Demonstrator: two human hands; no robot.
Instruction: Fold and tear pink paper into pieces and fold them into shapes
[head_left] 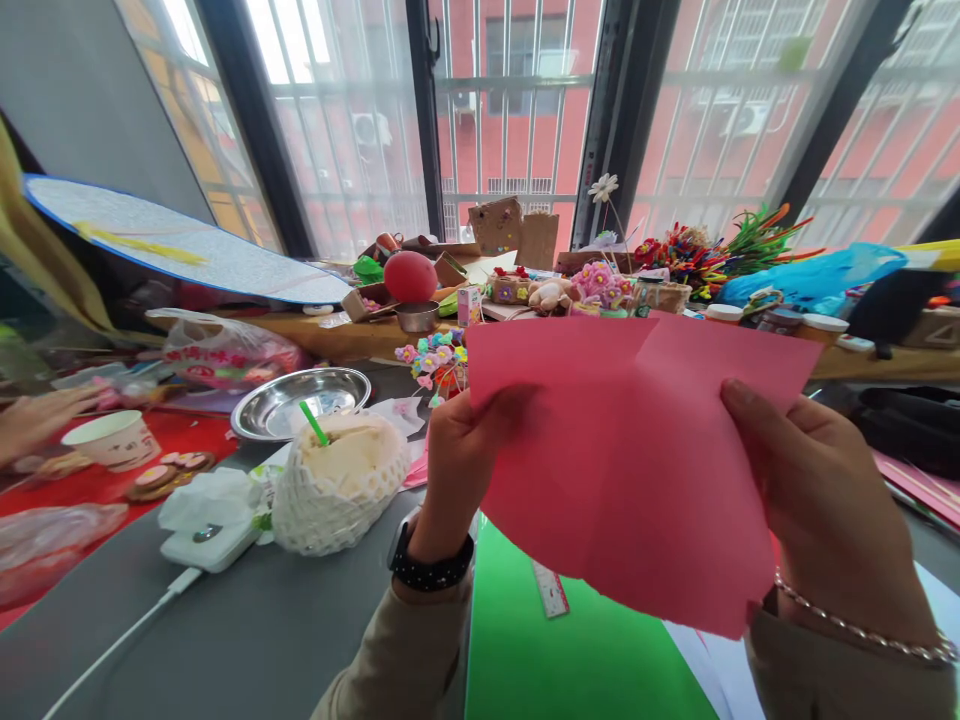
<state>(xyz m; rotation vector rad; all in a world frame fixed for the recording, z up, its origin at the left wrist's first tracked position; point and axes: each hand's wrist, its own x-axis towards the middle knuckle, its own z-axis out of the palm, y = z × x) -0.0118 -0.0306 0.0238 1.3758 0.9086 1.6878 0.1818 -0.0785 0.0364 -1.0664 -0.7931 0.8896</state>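
A sheet of red paper point(630, 470) is held up in the air between my two hands, with a faint crease down its middle and a curved lower edge. My left hand point(472, 450) pinches its left side, thumb on the near face. On the right side, my right hand point(817, 490) grips the paper the same way, its other fingers mostly hidden behind. Below the paper lies a green sheet point(517, 640) on the table, with a short ruler point(551, 590) on it. White paper point(705, 665) shows by the green sheet's right edge.
Left of my hands stand a coconut in white foam netting point(337, 500) with a green straw, a steel bowl point(247, 420) and a white charger with a cable point(210, 545). Another person's hand point(45, 425) is near a paper cup point(112, 445). Craft flowers point(600, 285) crowd the windowsill.
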